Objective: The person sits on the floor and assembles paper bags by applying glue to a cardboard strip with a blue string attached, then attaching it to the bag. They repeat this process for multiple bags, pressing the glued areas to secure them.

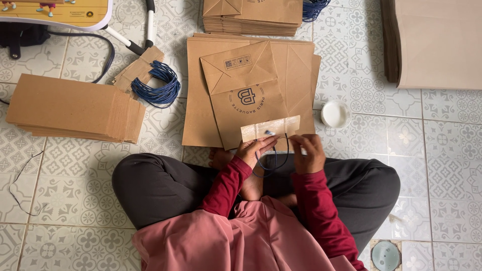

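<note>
1. The person sits cross-legged on a patterned tile floor [442, 150], and a brown paper bag [251, 100] lies flat just ahead of the knees, on top of a stack of similar bags [201, 90].
2. A pale cardboard strip [270, 127] lies across the near edge of the top bag, directly above both hands.
3. The left hand [255, 149] is closed in a pinch at the strip's lower edge, its fingertips touching the strip where a dark blue cord [271, 163] meets it.
4. The right hand [309, 153] is curled narrow just to the side, gripping the other end of the same cord; it sits at the bag's near edge, beside the strip.
5. The cord hangs in a loop between the two hands, below the bag and over the lap.
6. A bundle of blue cords [158, 85] lies well off to the left, beside a pile of folded cardboard pieces [75, 108].
7. A small white round container [335, 114] stands on the tiles just right of the bag stack.
</note>
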